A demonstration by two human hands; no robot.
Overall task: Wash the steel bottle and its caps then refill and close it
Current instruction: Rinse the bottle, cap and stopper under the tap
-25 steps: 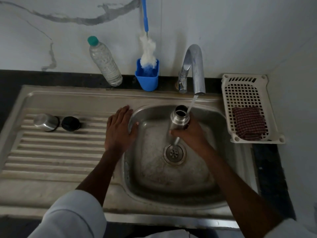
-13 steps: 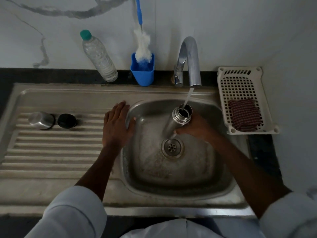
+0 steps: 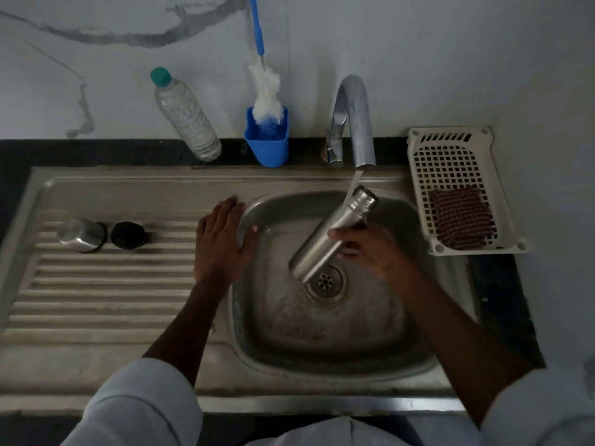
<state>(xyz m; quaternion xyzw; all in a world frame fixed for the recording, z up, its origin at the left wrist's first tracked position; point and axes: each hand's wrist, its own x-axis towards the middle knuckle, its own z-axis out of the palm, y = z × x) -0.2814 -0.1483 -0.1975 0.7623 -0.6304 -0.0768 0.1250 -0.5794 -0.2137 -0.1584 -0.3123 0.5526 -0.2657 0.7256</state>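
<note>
Sink [image 3: 128,365]: steel, taking up most of the view, its ribbed drainboard lying to the left and its basin [image 3: 322,336] to the right, the drain [image 3: 326,281] sitting in the basin floor.
Tap [image 3: 355,120]: standing at the far edge of the basin, water running from its spout onto the bottle's neck.
Tray [image 3: 418,149]: white, perforated, sitting right of the basin and holding a checked red cloth [image 3: 460,217].
Left hand [image 3: 222,243]: lying flat with fingers straight, pressing on the basin's left rim, holding nothing.
Right hand [image 3: 373,252]: gripping the bottle from the right, fingers wrapping round its body.
Bottle [image 3: 325,243]: steel, uncapped, tilting over the basin with its mouth pointing far-right under the tap and its base hanging above the drain.
Plastic bottle [image 3: 186,117]: clear, green-capped, leaning at the far wall.
Brush [image 3: 265,91]: white bristles, blue handle, standing in a blue holder [image 3: 267,149] left of the tap.
Steel cap [image 3: 82,235]: lying on the far-left drainboard.
Black cap [image 3: 128,235]: sitting just right of the steel cap.
</note>
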